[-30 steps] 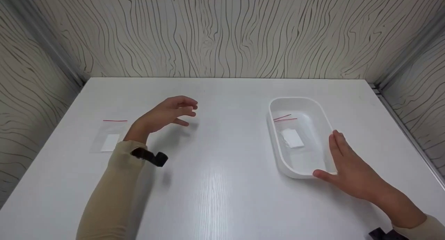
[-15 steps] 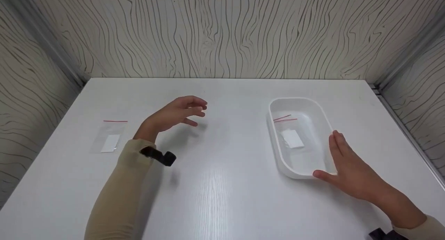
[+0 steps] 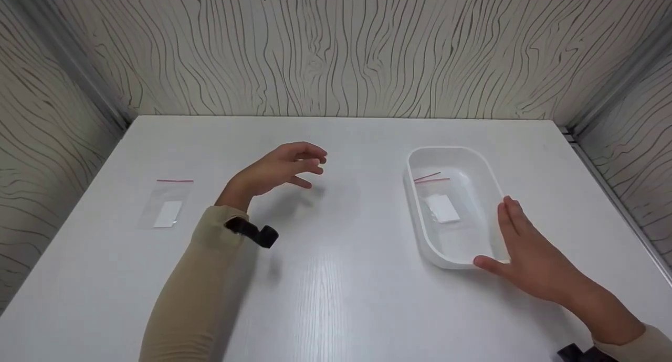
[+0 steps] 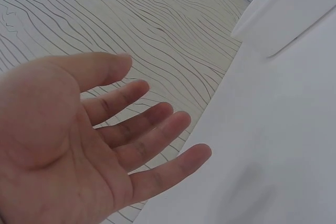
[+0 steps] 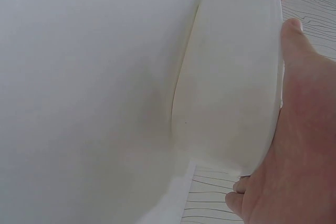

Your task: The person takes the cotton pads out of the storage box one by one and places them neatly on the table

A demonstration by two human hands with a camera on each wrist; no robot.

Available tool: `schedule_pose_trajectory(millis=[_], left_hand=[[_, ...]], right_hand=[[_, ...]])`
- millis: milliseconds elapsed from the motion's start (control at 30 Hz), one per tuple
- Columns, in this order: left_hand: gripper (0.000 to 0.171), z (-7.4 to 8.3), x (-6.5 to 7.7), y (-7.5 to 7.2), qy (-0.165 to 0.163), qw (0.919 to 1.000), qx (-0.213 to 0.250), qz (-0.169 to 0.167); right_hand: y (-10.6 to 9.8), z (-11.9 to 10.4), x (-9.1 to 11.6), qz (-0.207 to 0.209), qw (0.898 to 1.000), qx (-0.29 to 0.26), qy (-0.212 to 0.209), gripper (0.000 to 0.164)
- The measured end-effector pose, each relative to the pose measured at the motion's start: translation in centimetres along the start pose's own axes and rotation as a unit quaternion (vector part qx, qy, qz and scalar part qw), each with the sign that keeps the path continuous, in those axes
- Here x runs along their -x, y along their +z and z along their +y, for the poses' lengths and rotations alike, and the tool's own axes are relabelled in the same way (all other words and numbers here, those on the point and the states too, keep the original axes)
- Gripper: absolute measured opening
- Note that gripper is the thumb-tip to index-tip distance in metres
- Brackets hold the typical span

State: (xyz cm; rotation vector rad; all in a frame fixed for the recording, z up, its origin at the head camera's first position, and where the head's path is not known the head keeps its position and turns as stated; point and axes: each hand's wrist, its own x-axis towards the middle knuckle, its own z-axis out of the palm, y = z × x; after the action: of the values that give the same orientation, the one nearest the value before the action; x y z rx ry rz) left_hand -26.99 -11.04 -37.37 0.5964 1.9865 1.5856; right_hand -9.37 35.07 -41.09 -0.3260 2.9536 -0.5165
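Observation:
My left hand (image 3: 278, 170) hovers over the middle of the table, holding nothing, with its fingers spread and slightly bent. In the left wrist view its palm (image 4: 58, 150) faces the camera. My right hand (image 3: 538, 265) rests against the near right corner of a white plastic bin (image 3: 475, 249), thumb at the front rim and straight fingers along the right side. Small clear zip bags (image 3: 442, 209) with red closure strips and white paper inside lie in the bin's left part. A single similar zip bag (image 3: 163, 202) lies flat on the table at the left.
The white table (image 3: 325, 299) reaches back to a wood-grain patterned wall (image 3: 315, 47). Similar panels stand at both sides, with grey metal posts (image 3: 79, 68) at the corners. A black wrist strap (image 3: 252, 232) sits on the left sleeve.
My left hand has drifted to the right, away from the zip bag on the table, which now shows fully. The right hand and the bin have stayed in place.

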Motion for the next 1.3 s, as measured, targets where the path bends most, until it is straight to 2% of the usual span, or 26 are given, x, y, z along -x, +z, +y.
schedule_pose_trajectory(millis=[867, 1300], left_hand=[[0.036, 0.8, -1.3, 1.9, 0.020, 0.9994, 0.019, -0.019], [0.032, 1.2, -2.1, 2.8, 0.021, 0.9990, 0.026, -0.030]], right_hand=[[0.2, 0.0, -0.1, 0.006, 1.000, 0.002, -0.004, 0.117], [0.1, 0.0, -0.1, -0.001, 1.000, 0.004, 0.006, 0.118]])
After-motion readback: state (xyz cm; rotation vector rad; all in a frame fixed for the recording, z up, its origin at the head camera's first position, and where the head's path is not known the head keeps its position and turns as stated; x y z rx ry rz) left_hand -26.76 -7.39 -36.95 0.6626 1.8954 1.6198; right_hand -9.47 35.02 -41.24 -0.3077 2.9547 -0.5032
